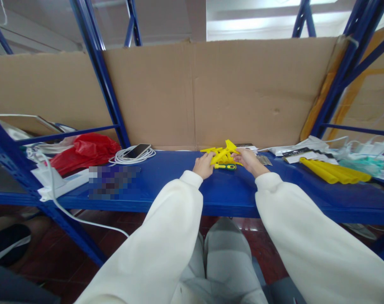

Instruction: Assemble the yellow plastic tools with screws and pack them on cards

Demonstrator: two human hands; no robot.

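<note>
Yellow T-shaped part (pixel 222 156), its stem pinched in the left hand (pixel 203 165), slants above the blue tabletop (pixel 230 190), the right hand (pixel 247 160) by its head, grip unclear; steadying both ends should help.

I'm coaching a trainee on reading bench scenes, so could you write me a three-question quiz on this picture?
1. True or false: a yellow piece is between the left hand and the right hand.
2. What does the phone rest on? A, cardboard; B, coiled white cable; C, yellow tubes.
3. Fill in: the red plastic lies to the ___ of the phone.

Key: 1 true; 2 B; 3 left.
</note>
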